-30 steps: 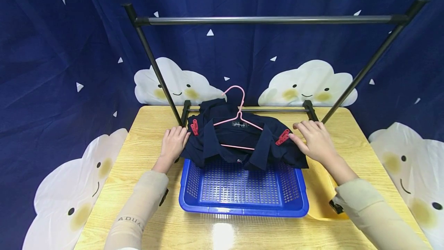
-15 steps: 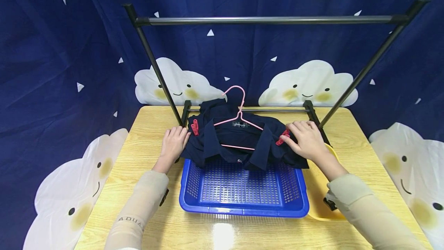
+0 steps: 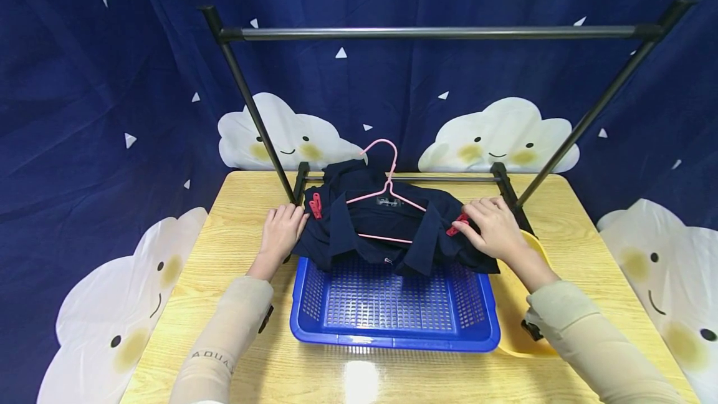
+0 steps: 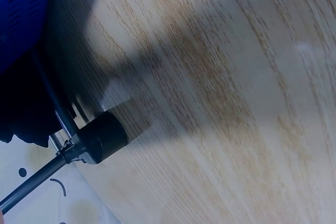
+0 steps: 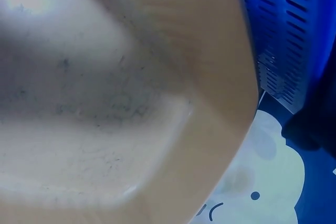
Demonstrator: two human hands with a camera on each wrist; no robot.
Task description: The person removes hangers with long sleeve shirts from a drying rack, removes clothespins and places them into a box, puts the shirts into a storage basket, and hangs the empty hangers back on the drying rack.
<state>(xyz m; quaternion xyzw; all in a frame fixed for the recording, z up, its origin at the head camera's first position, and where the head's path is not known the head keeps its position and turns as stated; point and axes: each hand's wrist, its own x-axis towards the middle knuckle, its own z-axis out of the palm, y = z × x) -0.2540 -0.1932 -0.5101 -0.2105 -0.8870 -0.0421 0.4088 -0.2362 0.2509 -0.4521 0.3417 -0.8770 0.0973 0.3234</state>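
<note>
A dark navy collared shirt lies on a pink hanger, its hook pointing up and back. One red clothespin sits on the shirt's left shoulder side. On the right shoulder side, my right hand pinches another red clothespin, partly hidden by the thumb and fingers. My left hand rests at the shirt's left edge, fingers loosely bent and thumb close to the fabric. Under the shirt's front is a blue perforated basket. Neither wrist view shows the clothespins.
A drying rack with a metal top bar stands behind the shirt. To the basket's right, under my right forearm, is a yellow basin, seen close in the right wrist view. A black rack foot stands on the wooden table.
My right hand has moved left from beside the shirt onto the right red clothespin and now pinches it. The left hand, shirt and hanger keep their places.
</note>
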